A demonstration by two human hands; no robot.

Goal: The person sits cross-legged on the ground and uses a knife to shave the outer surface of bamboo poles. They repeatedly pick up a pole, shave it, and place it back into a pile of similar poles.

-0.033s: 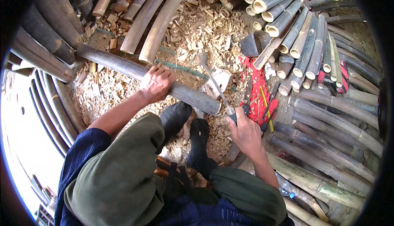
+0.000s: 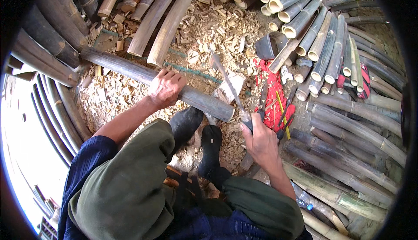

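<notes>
Grey-brown bamboo, a single pole [image 2: 126, 69], slants across the chip-strewn ground [image 2: 220, 20], its nearer end above the two dark-socked feet [image 2: 186, 124]. One left hand [image 2: 167, 88] is clamped over its middle, the fingers bent together across the top; one right hand [image 2: 260, 137] has its fingers wrapped around the dark handle [image 2: 246, 122] of a single long-shafted tool [image 2: 230, 85]. That shaft points up and away just beyond the pole's end (whether the two touch, I cannot tell). I judge the step in hand to be working the pole's near end with the tool, and the next move seems to call for a firm left hold while the tool is lined up with that end. Counted around them: one black bucket [image 2: 269, 46], one red cloth [image 2: 275, 105], one yellow strip [image 2: 280, 103] on it, and one clear bottle [image 2: 302, 199]. The stacked bamboo lengths [image 2: 357, 120] overlap too much for a sure count.
</notes>
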